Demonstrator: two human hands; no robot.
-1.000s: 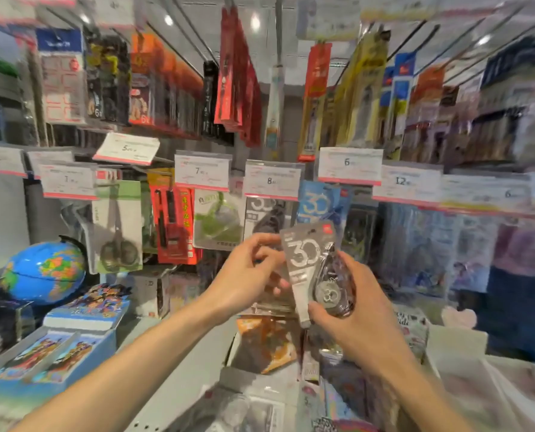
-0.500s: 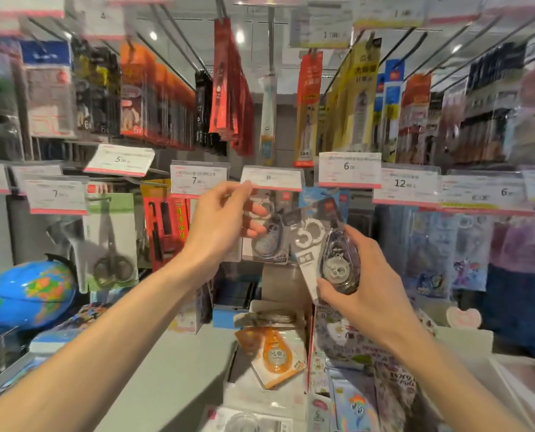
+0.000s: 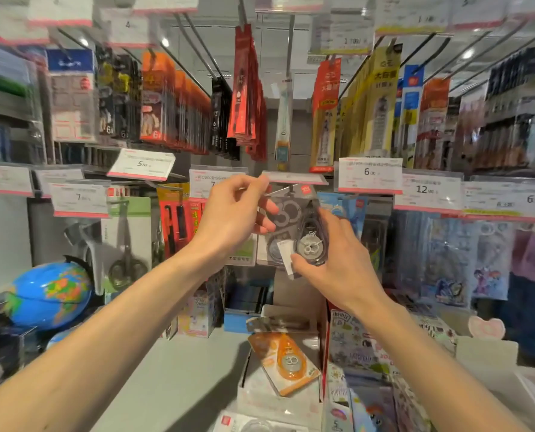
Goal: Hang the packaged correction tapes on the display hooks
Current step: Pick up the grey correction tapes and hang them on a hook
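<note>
My right hand (image 3: 338, 263) grips the lower edge of a grey packaged correction tape (image 3: 303, 226), its top raised to the display hook (image 3: 286, 190) under a flipped-up price tag (image 3: 294, 178). My left hand (image 3: 235, 216) pinches that tag's left edge with thumb and forefinger and lifts it. Another grey tape pack (image 3: 271, 249) hangs behind on the same hook, partly hidden by the held one. An orange packaged correction tape (image 3: 286, 363) lies in an open white box (image 3: 253, 391) on the shelf below.
Price tags (image 3: 370, 176) line the hook row. Scissors packs (image 3: 126, 244) and red packs hang to the left, blue packs (image 3: 344, 210) to the right. A blue globe (image 3: 49, 294) stands at the lower left. Sticker packs (image 3: 356, 344) fill the lower right.
Both hands rose toward the hook row. My left hand let go of the package and took the price tag, tilting it up. My right hand brought the pack's top up under the tag.
</note>
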